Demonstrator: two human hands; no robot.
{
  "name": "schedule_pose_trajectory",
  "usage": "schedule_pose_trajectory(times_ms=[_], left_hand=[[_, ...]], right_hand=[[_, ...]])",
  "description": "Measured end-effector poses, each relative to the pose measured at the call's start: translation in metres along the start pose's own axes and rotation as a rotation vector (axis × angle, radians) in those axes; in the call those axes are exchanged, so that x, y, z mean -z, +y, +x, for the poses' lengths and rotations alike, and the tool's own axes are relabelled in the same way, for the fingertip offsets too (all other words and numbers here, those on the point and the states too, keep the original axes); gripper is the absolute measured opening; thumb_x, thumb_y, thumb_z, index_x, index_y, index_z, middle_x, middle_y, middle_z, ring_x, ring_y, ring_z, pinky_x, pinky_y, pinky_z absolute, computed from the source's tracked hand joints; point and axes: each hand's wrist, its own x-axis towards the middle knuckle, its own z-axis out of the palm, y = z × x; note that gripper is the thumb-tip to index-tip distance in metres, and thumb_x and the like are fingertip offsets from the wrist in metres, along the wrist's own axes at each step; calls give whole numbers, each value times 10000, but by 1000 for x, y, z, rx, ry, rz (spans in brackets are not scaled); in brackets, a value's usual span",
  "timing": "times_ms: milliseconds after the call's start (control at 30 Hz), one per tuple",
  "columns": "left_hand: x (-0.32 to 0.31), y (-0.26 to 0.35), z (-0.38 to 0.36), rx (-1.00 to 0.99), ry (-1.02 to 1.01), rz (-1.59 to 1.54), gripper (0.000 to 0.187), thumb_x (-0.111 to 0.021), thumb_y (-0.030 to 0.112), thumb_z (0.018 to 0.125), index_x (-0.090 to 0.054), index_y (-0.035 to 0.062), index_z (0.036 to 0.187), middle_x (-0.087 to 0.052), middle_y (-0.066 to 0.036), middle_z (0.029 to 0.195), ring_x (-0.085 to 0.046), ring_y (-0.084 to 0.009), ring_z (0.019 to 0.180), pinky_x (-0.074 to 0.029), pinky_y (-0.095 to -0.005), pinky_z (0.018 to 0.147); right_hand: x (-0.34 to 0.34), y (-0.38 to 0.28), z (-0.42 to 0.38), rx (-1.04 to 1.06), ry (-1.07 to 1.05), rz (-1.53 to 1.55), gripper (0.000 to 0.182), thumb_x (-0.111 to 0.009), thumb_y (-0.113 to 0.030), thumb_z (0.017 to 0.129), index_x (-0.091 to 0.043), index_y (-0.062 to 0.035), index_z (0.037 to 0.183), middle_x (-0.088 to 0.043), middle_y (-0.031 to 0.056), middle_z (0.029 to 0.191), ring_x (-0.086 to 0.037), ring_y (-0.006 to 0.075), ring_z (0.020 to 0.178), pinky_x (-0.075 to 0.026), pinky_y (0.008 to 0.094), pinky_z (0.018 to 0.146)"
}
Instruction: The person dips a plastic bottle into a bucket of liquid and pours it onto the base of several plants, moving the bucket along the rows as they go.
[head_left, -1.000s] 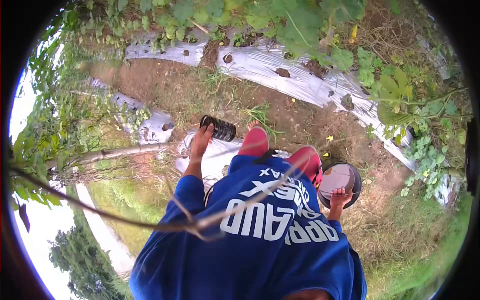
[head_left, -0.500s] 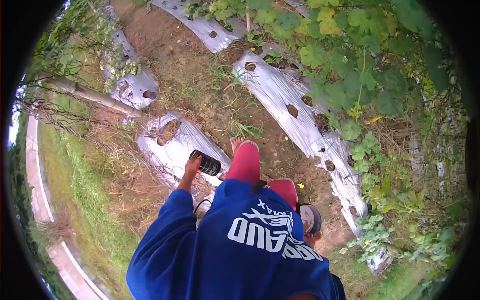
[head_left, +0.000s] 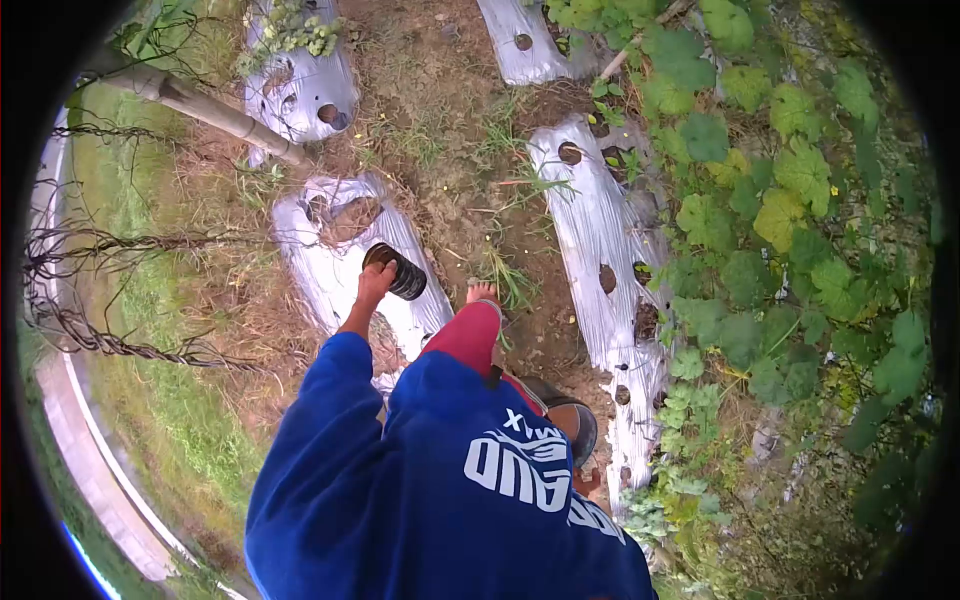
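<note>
Black cup stack [head_left: 396,271] stays clamped in the left hand [head_left: 373,285], swung over the silver mulch sheet [head_left: 330,270]; right hand [head_left: 588,482] probably grips the bowl [head_left: 578,428], fingers hidden now.

You stand outdoors, daylight, no hard shadows. Bare brown soil path [head_left: 440,130] runs ahead of you, dotted with grass tufts [head_left: 505,270]. Silver plastic mulch strips [head_left: 600,240] lie either side of path, punched with round planting holes [head_left: 607,279]. Broad-leaved vines [head_left: 780,200] crowd your right side, spilling over mulch edge. Pale pole [head_left: 215,112] slants across upper left. Grass verge [head_left: 160,400] and pale concrete curb [head_left: 95,480] lie on your left.
</note>
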Motion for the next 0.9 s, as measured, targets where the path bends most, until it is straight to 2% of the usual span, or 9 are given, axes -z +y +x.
schedule_pose_trajectory(times_ms=[67,100,400,467,533,633,667,800,900], left_hand=[[13,6,18,-118,93,86,472,-596,445,842,-632,-21,777,-619,-258,725,-633,-395,720,-482,-457,662],[21,13,26,-65,80,75,456,-593,429,842,-634,-22,792,-619,-282,797,-609,-448,837,-463,-484,738],[84,100,138,-71,49,-65,472,-573,418,858,-579,-32,713,-580,-284,729,-589,-449,760,-436,-494,680],[95,109,181,-274,183,-80,443,-582,383,883,-567,-3,668,-500,-85,521,-502,-172,456,-384,-334,457],[132,145,197,-394,269,16,440,-583,388,891,-553,14,662,-498,-71,524,-487,-154,450,-369,-324,444],[177,172,254,-200,168,-160,423,-581,389,898,-530,48,654,-499,-48,532,-463,-123,443,-362,-307,438],[189,168,271,-90,171,-138,477,-579,406,889,-506,-14,674,-539,-187,604,-533,-322,586,-419,-431,594],[232,156,339,-118,327,10,484,-572,391,890,-492,-32,669,-497,-229,618,-498,-389,617,-393,-461,604],[257,176,369,-6,310,-109,462,-582,369,886,-509,-28,661,-503,-204,605,-518,-311,582,-399,-442,590]], right_hand=[[-68,10,-12,-30,5,-32,550,-578,-548,656,-285,-85,617,-339,111,543,-399,292,589,-378,505,677],[-92,10,4,-74,126,44,539,-572,-543,658,-340,-57,632,-352,124,548,-408,304,613,-370,505,697],[-347,79,-53,-122,-228,-262,413,-585,-420,678,-273,-160,600,-266,18,521,-317,221,508,-339,387,568],[-414,102,-64,-109,-302,-343,425,-595,-429,682,-273,-168,588,-257,14,519,-323,225,503,-340,386,565],[-479,124,-66,-106,-327,-484,429,-617,-429,680,-290,-173,570,-265,12,515,-333,236,497,-350,396,561],[-581,157,-77,-152,-349,-587,410,-644,-429,665,-346,-170,553,-299,10,493,-341,228,475,-369,396,550],[-615,171,-81,-152,-356,-592,410,-644,-429,665,-346,-170,553,-299,10,493,-341,228,475,-369,396,550],[-731,221,-105,-188,-498,-674,384,-627,-391,662,-349,-154,546,-316,32,486,-331,232,474,-367,415,593],[-809,249,-135,-183,-491,-721,370,-617,-366,668,-362,-143,518,-337,41,475,-342,234,481,-382,414,622]])
